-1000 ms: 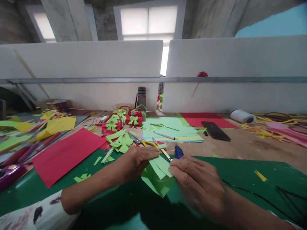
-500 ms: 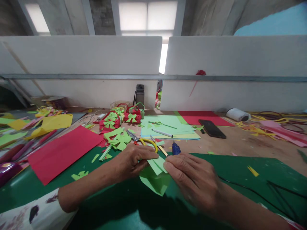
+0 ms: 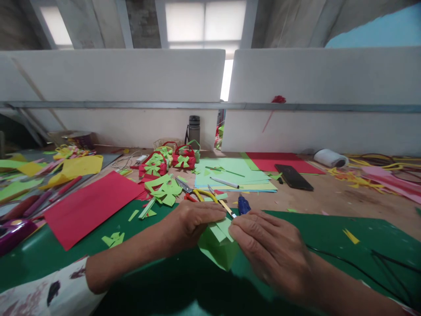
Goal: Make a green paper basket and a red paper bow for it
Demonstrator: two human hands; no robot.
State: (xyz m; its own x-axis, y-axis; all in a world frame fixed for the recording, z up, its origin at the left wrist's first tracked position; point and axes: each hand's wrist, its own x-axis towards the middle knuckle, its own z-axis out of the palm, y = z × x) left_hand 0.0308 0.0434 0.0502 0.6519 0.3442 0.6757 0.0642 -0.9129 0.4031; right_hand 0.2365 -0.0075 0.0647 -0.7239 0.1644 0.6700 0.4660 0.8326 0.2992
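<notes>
cardstock (image 3: 94,210), red, flat and smooth, lies slanted over the left part of the glossy green mat (image 3: 83,245), seemingly set aside for working room. thin light-green cutouts (image 3: 168,193), petal-shaped, heap near yellow-handled scissors (image 3: 199,193), probably kept within reach. the left hand (image 3: 190,219) has its fingers laid together, pinching the upper left of a folded green paper piece (image 3: 219,252), perhaps so the flaps don't spring open. that piece sits between both hands, seemingly raised off the mat, creased and pocket-like, with paler strips layered along its top. the right hand (image 3: 276,250) pinches its right edge between thumb and forefinger, apparently steadying it. farther right rests a dark, slab-like phone (image 3: 294,177).
</notes>
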